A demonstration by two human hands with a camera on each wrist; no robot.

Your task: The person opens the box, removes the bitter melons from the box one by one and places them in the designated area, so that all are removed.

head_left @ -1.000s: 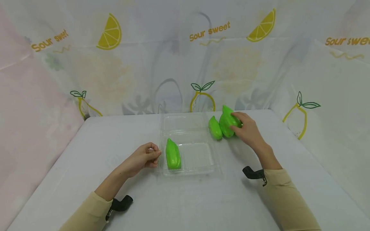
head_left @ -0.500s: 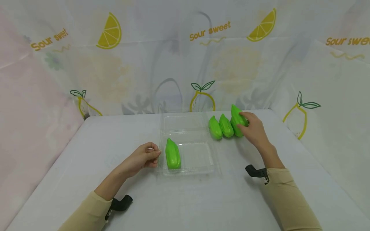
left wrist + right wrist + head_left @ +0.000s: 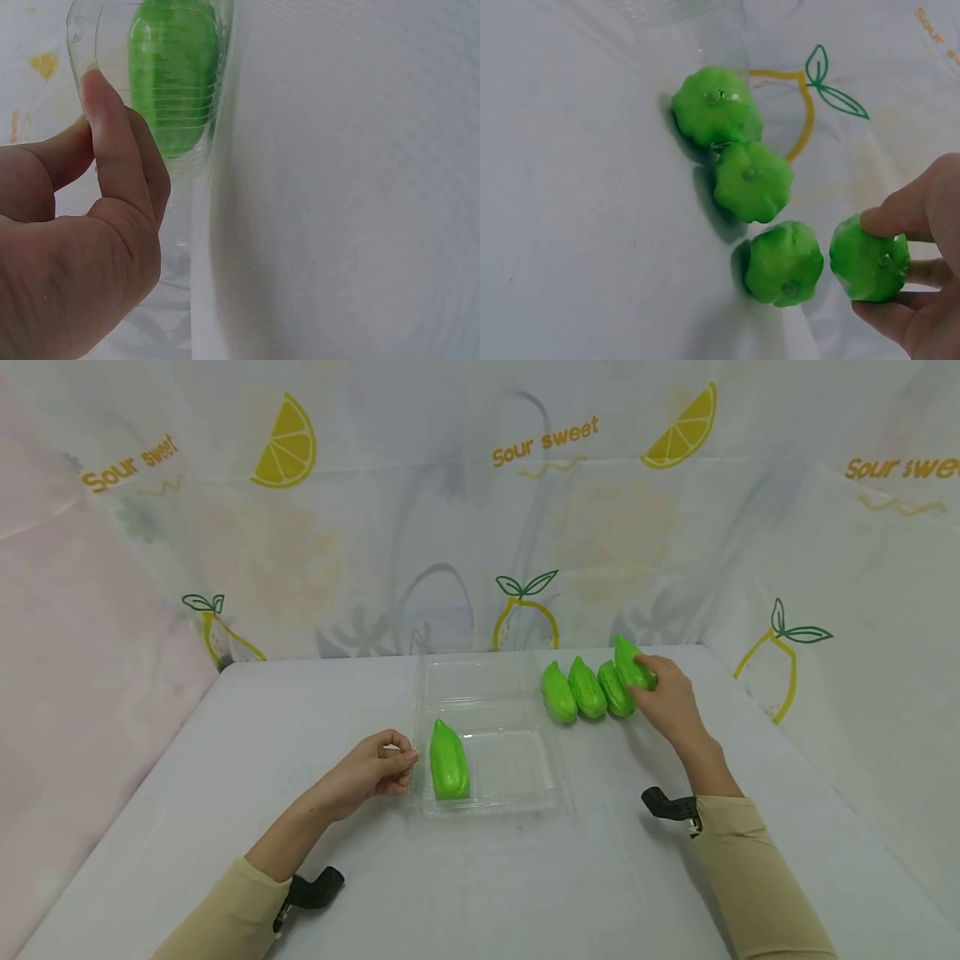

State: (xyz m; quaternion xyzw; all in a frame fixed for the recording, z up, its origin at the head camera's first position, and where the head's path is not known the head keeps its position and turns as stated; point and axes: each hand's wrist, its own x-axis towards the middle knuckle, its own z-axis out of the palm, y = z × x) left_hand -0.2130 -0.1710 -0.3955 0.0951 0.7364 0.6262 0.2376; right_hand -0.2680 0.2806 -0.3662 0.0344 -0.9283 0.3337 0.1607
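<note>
My left hand (image 3: pixel 375 767) pinches the left rim of a clear plastic clamshell box (image 3: pixel 517 768) between thumb and fingers. The box lies with its lid folded back, and one long green lobed vegetable (image 3: pixel 448 760) is inside at the left. In the left wrist view the hand (image 3: pixel 90 225) grips the rim beside that vegetable (image 3: pixel 174 75). At the back right, my right hand (image 3: pixel 667 697) holds another green lobed vegetable (image 3: pixel 630 662) by its sides, tilted and raised. The right wrist view shows the held vegetable (image 3: pixel 868 259) between thumb and fingers, a small gap from its neighbour (image 3: pixel 784 264).
Right of the lid (image 3: pixel 476 678), three more green vegetables (image 3: pixel 587 689) lie in a row on the white tabletop (image 3: pixel 480 885). A white curtain (image 3: pixel 450 527) with lemon prints stands behind the table's back edge.
My right hand has moved right with the vegetable it holds, uncovering the third one in the row. The left hand and the box have stayed in place.
</note>
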